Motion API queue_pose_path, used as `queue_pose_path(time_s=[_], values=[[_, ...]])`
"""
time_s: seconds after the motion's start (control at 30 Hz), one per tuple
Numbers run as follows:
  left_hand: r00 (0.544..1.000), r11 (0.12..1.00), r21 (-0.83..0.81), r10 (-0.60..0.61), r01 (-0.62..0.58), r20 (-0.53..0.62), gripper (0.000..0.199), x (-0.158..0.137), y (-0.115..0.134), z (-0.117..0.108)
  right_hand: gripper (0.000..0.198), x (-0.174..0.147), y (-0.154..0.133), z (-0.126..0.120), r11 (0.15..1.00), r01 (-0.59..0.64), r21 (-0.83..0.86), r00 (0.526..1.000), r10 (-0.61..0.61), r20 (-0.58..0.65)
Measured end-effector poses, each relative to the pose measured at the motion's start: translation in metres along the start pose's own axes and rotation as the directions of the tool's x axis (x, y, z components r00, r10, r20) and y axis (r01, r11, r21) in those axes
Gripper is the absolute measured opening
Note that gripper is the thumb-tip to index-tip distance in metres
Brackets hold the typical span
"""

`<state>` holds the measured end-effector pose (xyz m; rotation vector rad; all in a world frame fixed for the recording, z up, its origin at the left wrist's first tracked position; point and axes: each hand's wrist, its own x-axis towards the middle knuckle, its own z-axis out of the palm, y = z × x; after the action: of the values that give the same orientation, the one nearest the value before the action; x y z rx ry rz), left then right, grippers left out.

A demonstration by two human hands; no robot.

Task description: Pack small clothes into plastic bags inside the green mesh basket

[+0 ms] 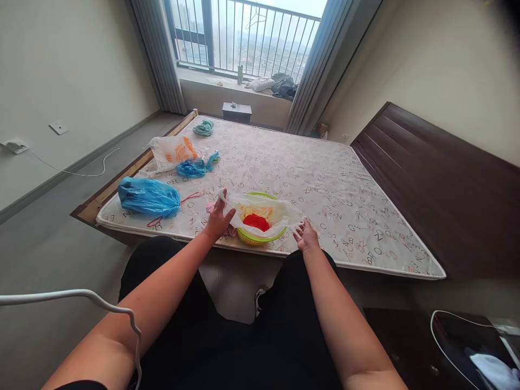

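Note:
A white plastic bag (281, 212) with orange print lies spread open inside a yellow-green basket (262, 240) at the mattress's near edge. Something bright red (256, 221) sits in the bag; its kind I cannot make out. My left hand (220, 216) is closed on the bag's left handle. On the other side, my right hand (306, 235) pinches the right handle, pulled out past the basket's rim. Beside my left hand a bit of pink cloth (210, 207) shows, partly hidden.
On the patterned mattress (325, 187) to the left lie a full blue plastic bag (149, 197) with red cord, a crumpled blue bag (192, 168), a white-and-orange bag (173, 151) and a teal coil (203, 128). A dark headboard (430, 141) stands right. A white cable (81, 294) crosses my left arm.

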<state>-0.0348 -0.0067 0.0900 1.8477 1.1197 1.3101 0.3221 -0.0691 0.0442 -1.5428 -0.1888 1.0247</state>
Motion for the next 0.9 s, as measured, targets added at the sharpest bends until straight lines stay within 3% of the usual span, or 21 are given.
queue_pose_path(time_s=[0.23,0.53,0.9], values=[[1.000,1.000,0.021,-0.006,0.005,0.019,0.080,-0.002,0.000,0.001,0.025,-0.008,-0.005,0.003,0.995,-0.037,0.098,0.998,0.031,0.058],[0.996,0.991,0.097,0.085,-0.088,0.037,0.079,-0.002,-0.014,0.003,0.020,-0.023,-0.015,0.010,0.963,-0.007,0.269,0.997,-0.014,0.076],[0.994,0.990,0.088,0.106,-0.108,0.027,0.077,-0.002,-0.011,0.003,0.023,-0.028,-0.017,0.013,0.950,0.029,0.310,0.994,-0.060,0.089]])
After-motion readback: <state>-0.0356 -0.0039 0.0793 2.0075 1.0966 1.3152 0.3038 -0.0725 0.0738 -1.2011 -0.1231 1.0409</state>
